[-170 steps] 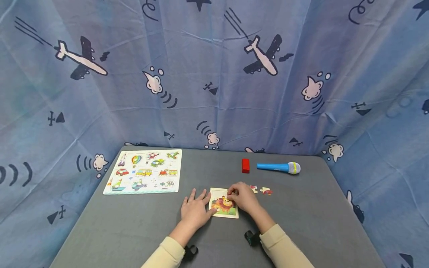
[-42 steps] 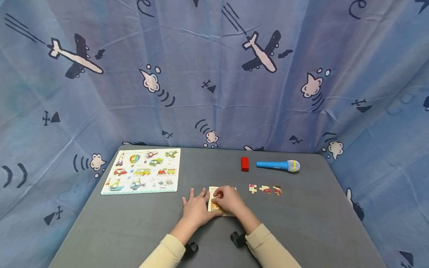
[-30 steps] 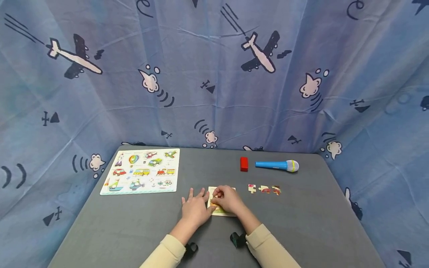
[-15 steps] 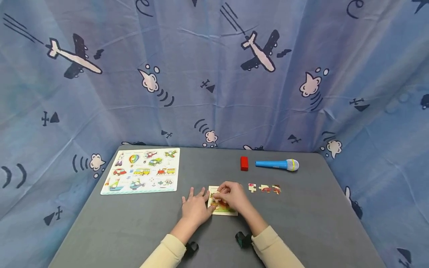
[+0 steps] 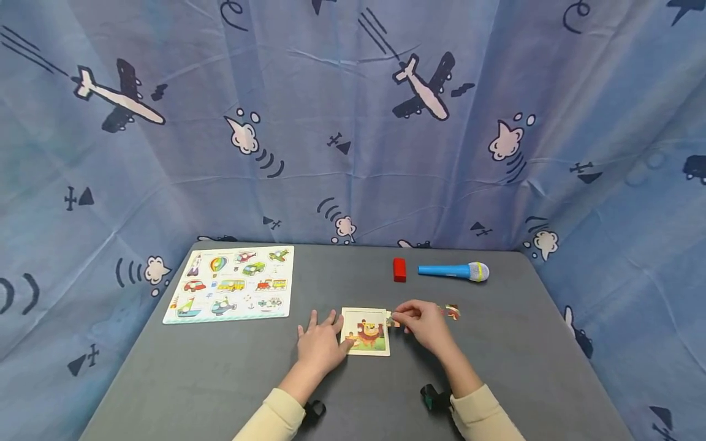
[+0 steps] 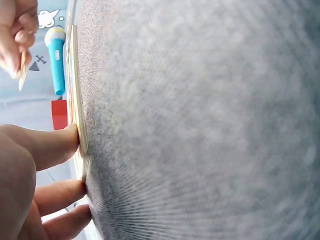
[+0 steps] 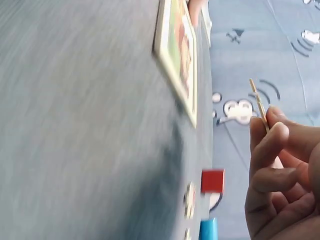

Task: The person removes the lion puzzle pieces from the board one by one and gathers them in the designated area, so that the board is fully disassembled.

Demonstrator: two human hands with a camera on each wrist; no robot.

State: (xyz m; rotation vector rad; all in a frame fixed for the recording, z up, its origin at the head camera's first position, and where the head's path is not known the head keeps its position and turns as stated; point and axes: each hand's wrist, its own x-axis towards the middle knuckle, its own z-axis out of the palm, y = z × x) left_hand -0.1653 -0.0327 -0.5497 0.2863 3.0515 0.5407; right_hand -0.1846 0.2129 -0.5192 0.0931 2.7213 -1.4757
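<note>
A small framed jigsaw puzzle [image 5: 365, 312] with a lion picture lies flat on the grey table. The upper part and left side of its picture area look pale and bare. My left hand [image 5: 320, 346] rests at its left side, thumb over the lower left and fingers spread; in the left wrist view, the thumb and fingers touch the frame's edge. My right hand [image 5: 425, 324] is raised just right of the frame, pinching a jigsaw piece [image 7: 260, 102] between thumb and index finger. A loose jigsaw piece [image 5: 452, 311] lies beyond that hand, which hides others beside it.
A red block [image 5: 399, 269] and a blue toy microphone [image 5: 452, 271] lie behind the right hand. At the back left is a large board [image 5: 231, 285] with vehicle pictures. A patterned blue curtain [image 5: 309, 122] hangs behind the table.
My right hand has moved right, off the lion puzzle, with a jigsaw piece in its fingers. Compared with the oldest frame, another loose piece lies at the right. My left hand stays put.
</note>
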